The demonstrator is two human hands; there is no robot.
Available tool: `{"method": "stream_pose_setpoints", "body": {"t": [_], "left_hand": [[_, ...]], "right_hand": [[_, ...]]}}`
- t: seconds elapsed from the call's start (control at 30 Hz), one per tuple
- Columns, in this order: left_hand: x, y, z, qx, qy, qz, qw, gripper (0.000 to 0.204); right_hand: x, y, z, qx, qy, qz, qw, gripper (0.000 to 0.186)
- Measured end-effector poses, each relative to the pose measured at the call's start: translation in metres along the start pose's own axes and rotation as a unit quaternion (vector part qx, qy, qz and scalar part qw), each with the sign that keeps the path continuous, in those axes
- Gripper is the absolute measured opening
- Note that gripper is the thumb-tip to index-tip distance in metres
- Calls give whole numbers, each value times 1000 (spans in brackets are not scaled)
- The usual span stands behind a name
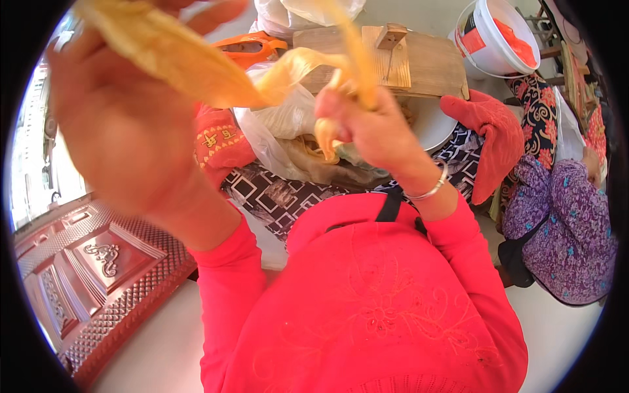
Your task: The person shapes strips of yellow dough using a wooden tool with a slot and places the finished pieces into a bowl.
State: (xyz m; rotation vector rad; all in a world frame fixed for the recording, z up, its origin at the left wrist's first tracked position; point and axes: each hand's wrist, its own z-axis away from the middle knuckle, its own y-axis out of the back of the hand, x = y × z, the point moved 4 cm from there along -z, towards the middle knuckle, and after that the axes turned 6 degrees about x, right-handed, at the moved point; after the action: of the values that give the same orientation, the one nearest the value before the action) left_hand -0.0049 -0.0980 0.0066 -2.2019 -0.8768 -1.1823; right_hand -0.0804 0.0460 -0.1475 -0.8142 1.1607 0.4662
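Observation:
A thin, wrinkled yellow-orange strip (177, 56) stretches in the air between my two hands; its material is hard to tell. My left hand (124, 141), raised close at the upper left and smeared by motion, has its fingers about the strip's wide end. Further right, my right hand (383, 131) is closed in a pinch on the narrower part, with a short end hanging below the fingers. Under my right hand, a white plastic bag (262, 134) with brownish, soft-looking contents rests on my lap.
Beyond my lap a wooden board with a small block (432, 65) lies over a white basin (436, 124). A white bucket (481, 39) stands at the far right. Red padded shoes (485, 124) flank the basin. Someone in purple patterned clothes (563, 223) sits at right; a brown embossed panel (105, 262) lies left.

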Motion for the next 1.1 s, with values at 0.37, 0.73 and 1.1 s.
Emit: {"method": "stream_pose_setpoints", "body": {"t": [0.37, 0.73, 1.1], "left_hand": [[-249, 60, 215, -312, 266, -368, 835, 30], [-227, 121, 218, -478, 260, -558, 627, 18], [-242, 93, 222, -238, 249, -363, 866, 42]], "right_hand": [[-67, 22, 39, 88, 130, -159, 975, 16], [-5, 36, 57, 89, 101, 24, 991, 27], [96, 8, 32, -6, -135, -81, 987, 16]]}}
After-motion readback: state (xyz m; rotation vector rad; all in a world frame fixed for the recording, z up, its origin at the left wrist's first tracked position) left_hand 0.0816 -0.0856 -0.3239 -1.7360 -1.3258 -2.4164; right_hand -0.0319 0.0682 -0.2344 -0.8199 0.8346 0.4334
